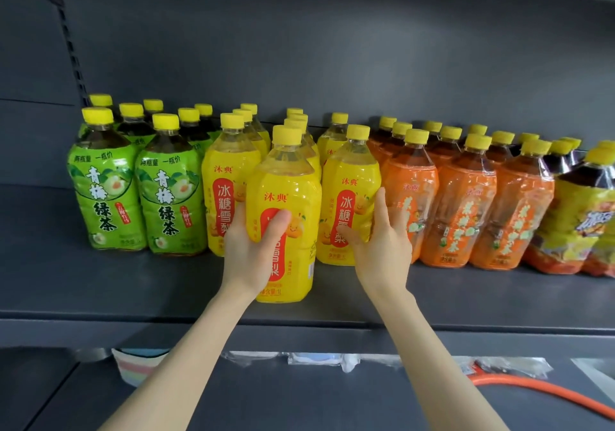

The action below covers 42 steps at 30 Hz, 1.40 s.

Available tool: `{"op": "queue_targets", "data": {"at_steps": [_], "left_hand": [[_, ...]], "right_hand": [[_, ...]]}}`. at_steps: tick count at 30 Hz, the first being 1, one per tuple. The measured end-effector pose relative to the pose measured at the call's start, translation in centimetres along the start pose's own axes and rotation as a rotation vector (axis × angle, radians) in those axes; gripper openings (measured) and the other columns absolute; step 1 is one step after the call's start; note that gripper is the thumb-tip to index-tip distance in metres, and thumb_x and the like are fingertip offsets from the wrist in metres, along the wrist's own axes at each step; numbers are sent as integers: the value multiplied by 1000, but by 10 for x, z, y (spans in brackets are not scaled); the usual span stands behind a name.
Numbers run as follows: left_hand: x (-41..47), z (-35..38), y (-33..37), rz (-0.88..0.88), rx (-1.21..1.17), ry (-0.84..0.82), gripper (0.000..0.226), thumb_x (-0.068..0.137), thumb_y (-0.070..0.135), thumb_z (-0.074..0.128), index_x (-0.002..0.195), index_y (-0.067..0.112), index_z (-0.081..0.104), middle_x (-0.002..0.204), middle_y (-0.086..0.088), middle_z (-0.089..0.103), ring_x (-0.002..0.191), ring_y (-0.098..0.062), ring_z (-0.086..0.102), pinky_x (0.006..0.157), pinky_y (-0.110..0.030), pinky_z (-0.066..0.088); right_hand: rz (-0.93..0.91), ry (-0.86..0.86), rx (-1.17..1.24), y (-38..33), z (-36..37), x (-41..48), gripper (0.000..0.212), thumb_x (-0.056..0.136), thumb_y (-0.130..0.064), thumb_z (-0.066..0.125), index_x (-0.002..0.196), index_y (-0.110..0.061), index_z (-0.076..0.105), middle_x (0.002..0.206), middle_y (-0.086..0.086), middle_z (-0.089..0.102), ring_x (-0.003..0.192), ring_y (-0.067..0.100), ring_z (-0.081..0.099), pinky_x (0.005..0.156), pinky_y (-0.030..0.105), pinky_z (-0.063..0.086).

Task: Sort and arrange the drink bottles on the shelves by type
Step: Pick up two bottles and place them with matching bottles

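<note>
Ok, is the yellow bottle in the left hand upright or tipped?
Upright. The yellow bottle, gripped by the left hand, has its cap above its base.

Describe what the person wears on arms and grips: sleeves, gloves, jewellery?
The left grip and right grip are bare hands: no gloves, rings or watch visible. The left forearm and right forearm are bare too, no sleeve in view down to the frame's bottom edge.

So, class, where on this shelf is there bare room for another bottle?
Bare shelf runs along the front edge, before the green bottles and the orange bottles, and left of the green ones. The rows stand packed side by side; the left hand holds a yellow bottle mid-front.
</note>
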<state>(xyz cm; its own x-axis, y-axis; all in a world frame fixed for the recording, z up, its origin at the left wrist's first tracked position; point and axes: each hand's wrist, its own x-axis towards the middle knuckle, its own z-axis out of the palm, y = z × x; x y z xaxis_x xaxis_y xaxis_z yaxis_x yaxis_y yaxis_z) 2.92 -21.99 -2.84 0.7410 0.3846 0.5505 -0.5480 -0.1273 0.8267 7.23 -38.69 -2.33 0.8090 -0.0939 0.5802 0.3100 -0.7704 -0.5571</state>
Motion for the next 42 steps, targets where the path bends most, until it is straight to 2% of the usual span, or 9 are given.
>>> {"op": "queue_targets", "data": {"at_steps": [9,18,23,27,30,35,38,40,42], "left_hand": [[1,0,0,8,4,-6,72,55,87,52,107,37,53,102,19,63,94,5,62,73,-8,47],[1,1,-1,-7,-7,0,77,51,89,52,107,37,53,103,17,63,93,6,62,69,-8,48],[1,1,1,-22,10,-16,81,46,92,50,108,39,50,103,18,60,89,11,60,66,-6,48],[-3,3,1,-20,39,-18,59,65,85,43,114,51,38,112,25,53,97,13,57,71,-7,49],[-7,13,3,-39,1,-35,36,86,65,30,117,48,36,110,25,52,93,17,57,69,-7,48],[-14,35,-1,-82,23,-87,61,84,68,19,136,37,30,131,8,49,112,0,55,87,-23,52],[-15,46,2,-44,180,-100,41,90,60,15,127,46,25,137,16,29,126,4,34,95,-4,35],[-10,46,-1,9,255,-86,32,92,62,17,115,50,36,125,12,31,126,-8,38,101,-21,42],[-4,40,-6,124,395,-71,51,88,67,19,118,40,51,120,10,32,123,-11,37,105,-43,38]], "right_hand": [[-2,10,-139,-3,11,17,76,91,-38,61,152,-19,19,113,13,61,91,30,64,69,34,47],[26,-37,-197,-9,27,36,73,96,-34,56,152,-15,14,120,17,61,100,35,64,82,41,50],[-18,20,288,-7,16,20,57,91,-34,63,140,-12,43,111,9,68,89,18,68,81,35,57],[15,-256,879,-10,-2,-3,51,82,-54,63,124,-24,58,106,-3,71,99,13,68,86,29,56],[-63,-395,920,-10,-8,-14,68,72,-55,64,132,-27,51,111,-2,69,104,12,66,84,24,54],[-102,-390,880,0,-14,-19,79,65,-48,76,136,-31,44,118,-16,64,107,8,63,79,26,56],[-102,-338,815,11,-20,-16,79,68,-43,83,136,-34,43,119,-16,63,107,7,64,81,31,58],[-101,-288,784,16,-22,-15,79,67,-39,82,135,-34,44,117,-16,64,104,6,64,80,29,58],[-113,-244,762,16,-21,-15,79,66,-39,79,136,-31,44,119,-14,64,104,5,64,79,27,58]]}}
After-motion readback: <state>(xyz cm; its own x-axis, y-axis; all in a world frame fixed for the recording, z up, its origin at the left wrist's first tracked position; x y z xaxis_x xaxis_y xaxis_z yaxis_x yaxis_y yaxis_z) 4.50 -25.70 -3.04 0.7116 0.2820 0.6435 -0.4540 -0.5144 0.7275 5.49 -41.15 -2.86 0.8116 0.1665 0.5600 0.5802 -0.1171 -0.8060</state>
